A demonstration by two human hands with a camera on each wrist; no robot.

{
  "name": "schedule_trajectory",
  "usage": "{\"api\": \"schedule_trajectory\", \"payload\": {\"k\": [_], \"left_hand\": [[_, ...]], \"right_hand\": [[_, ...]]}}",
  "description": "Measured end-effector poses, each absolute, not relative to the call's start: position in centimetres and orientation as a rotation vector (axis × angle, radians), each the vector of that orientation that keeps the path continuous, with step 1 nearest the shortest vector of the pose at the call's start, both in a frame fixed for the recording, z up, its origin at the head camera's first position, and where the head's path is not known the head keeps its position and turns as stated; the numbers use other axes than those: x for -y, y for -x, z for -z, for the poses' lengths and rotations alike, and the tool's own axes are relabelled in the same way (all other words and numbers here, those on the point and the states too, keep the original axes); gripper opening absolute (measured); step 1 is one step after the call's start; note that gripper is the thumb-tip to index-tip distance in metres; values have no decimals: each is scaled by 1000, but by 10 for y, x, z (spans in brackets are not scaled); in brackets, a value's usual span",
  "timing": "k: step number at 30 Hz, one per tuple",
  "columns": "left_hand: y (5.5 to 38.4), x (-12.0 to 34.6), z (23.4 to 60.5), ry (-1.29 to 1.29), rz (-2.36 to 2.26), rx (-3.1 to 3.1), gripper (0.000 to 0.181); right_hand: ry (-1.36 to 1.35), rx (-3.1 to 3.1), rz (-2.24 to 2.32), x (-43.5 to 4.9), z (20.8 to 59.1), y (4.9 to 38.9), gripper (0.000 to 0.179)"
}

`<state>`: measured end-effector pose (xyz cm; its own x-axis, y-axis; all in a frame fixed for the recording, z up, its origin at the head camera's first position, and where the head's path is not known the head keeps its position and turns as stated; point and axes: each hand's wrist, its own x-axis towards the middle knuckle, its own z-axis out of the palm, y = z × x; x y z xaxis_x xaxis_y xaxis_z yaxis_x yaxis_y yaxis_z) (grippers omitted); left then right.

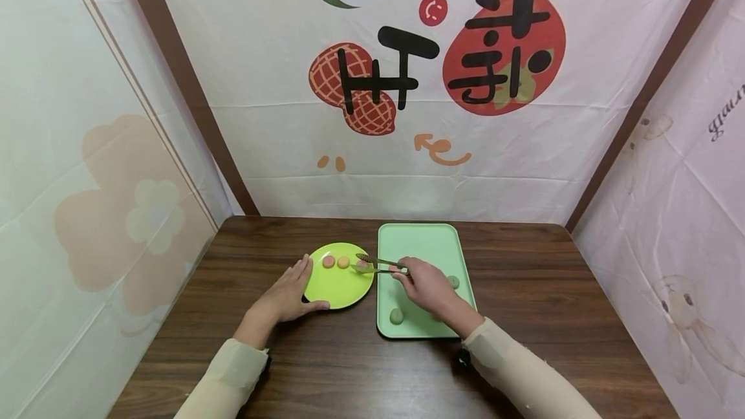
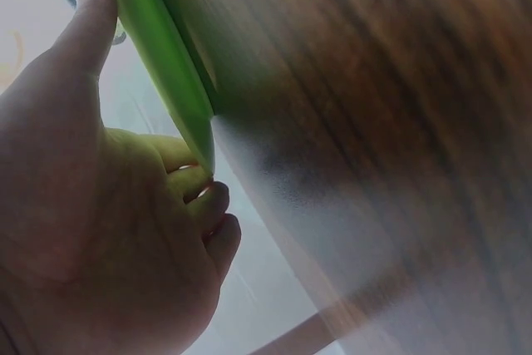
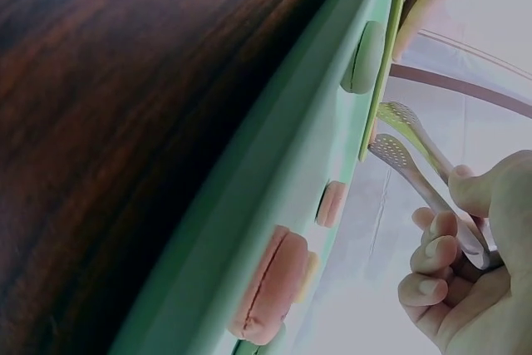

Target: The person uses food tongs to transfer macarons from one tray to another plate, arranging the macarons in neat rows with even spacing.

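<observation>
1. Two pale sleeves [image 1: 524, 367] come nearest the camera, over the brown table [image 1: 349, 374].
2. The left hand [image 1: 289, 291] lies with fingers extended and thumb spread, touching the rim of the lime plate [image 1: 337, 291].
3. The right hand [image 1: 427, 284] grips the tongs [image 1: 368, 258] between thumb and curled fingers; their tips stand apart over the plate's side nearest that hand.
4. Between the hands, the plate bears a pink macaron [image 1: 328, 262], a yellow macaron [image 1: 343, 262] and another pink one [image 1: 363, 265] at the tips — whether pinched, one cannot tell.
5. Beneath the right hand is the green tray [image 1: 419, 244] — green macarons [image 1: 396, 316] lie to either side of the hand, pink ones [image 3: 270, 287] too, and a yellow one [image 3: 308, 275].
</observation>
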<state>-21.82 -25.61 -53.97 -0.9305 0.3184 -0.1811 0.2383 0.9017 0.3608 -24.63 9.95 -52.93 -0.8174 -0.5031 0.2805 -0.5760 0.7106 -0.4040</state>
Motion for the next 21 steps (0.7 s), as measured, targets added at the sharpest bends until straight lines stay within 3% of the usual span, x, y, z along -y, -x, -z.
{"api": "schedule_trajectory", "payload": {"k": [21], "left_hand": [[218,257,542,-414,-515,-2847,120]], "right_hand": [[-893,2737,-719,-95,533,249,25]]}}
